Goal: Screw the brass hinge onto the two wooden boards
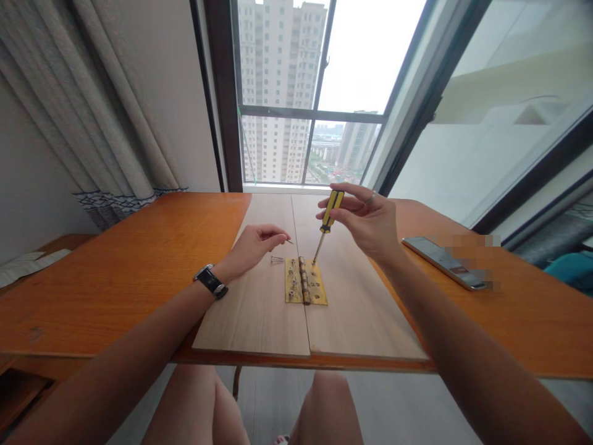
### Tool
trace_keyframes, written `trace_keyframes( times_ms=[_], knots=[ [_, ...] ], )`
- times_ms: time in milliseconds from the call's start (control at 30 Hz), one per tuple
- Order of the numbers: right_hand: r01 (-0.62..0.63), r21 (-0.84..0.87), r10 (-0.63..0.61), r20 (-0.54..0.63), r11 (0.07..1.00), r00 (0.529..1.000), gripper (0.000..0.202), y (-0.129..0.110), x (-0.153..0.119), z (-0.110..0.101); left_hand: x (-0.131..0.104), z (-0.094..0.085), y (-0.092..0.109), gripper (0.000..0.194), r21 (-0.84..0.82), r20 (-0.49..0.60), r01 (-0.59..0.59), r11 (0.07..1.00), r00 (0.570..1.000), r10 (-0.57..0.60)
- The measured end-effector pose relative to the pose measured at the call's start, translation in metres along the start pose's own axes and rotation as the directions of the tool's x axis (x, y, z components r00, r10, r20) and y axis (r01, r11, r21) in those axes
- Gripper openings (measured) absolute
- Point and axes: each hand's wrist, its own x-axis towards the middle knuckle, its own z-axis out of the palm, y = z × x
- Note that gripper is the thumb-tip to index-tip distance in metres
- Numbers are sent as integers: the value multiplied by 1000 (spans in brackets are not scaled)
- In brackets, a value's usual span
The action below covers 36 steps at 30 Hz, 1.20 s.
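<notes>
A brass-coloured hinge (293, 290) lies open across the seam between two light wooden boards (250, 321) (370, 321). Screws sit in its left leaf. My right hand (365, 216) grips a screwdriver (332, 210) by its yellow and black handle. The screwdriver leans slightly, its tip down at the top hole of the hinge's right leaf. Between thumb and forefinger, my left hand (259, 244) pinches a small thin screw (290, 241), to the left of the screwdriver. A few loose screws (277, 260) rest on the left board beside the hinge.
The boards lie on an orange-brown wooden table (139, 278). A phone (442, 262) lies on the table at the right. Behind the table is a window (315, 114), with a grey curtain (92, 93) at the left.
</notes>
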Motion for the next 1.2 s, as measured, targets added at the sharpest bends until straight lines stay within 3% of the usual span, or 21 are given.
trace_keyframes(
  times_ms=[200,433,600,767,1000,1200],
  knots=[
    [79,-46,-81,-38,996,996,37,2,-5,5,1,7,11,19,83,169,-89,993,983,74],
    [127,-108,-142,-141,986,980,32,5,-13,14,4,18,22,13,250,277,-207,946,951,135],
    [165,-150,-191,-176,975,966,30,2,-11,12,4,25,25,17,211,355,-307,928,909,220],
    [153,-230,-214,-269,961,939,36,2,-4,4,3,31,26,16,266,382,-288,920,908,174],
    [145,-209,-197,-255,967,947,39,9,-3,1,4,35,25,7,296,406,-280,913,902,146],
    [113,-158,-153,-272,981,950,39,8,0,-2,0,39,20,33,167,377,-175,970,921,101]
  ],
)
